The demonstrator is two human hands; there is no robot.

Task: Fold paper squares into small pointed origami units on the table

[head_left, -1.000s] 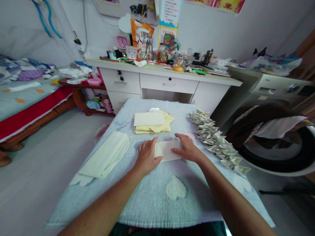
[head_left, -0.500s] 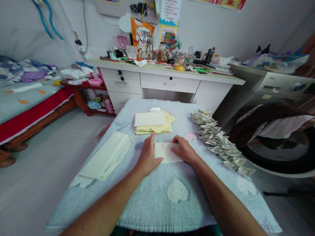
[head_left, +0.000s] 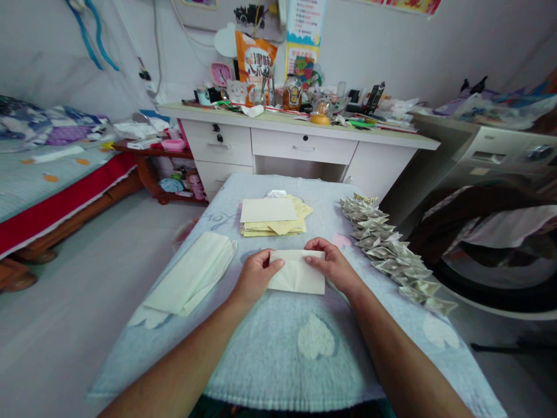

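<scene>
A creased, cream paper rectangle (head_left: 296,277) is held between both hands over the cloth-covered table. My left hand (head_left: 257,273) pinches its upper left edge, thumb on the face and fingers behind. At the upper right edge, my right hand (head_left: 331,264) grips it the same way. Just beyond lies a stack of yellow paper (head_left: 274,228) with a white card (head_left: 267,210) on top. Folded pale green sheets (head_left: 191,273) rest on the left. Along the right side runs a row of folded paper pieces (head_left: 383,244) with pointed tips.
Behind the table (head_left: 256,348) stands a white desk (head_left: 304,145) covered with jars, a snack bag and other clutter. A washing machine (head_left: 491,157) with its door open and clothes in it is at the right. A bed (head_left: 52,180) is at the left.
My left hand has gone from resting beside the paper with fingers apart to pinching its edge. The right thumb now presses the paper's face, and the paper shows more of its width.
</scene>
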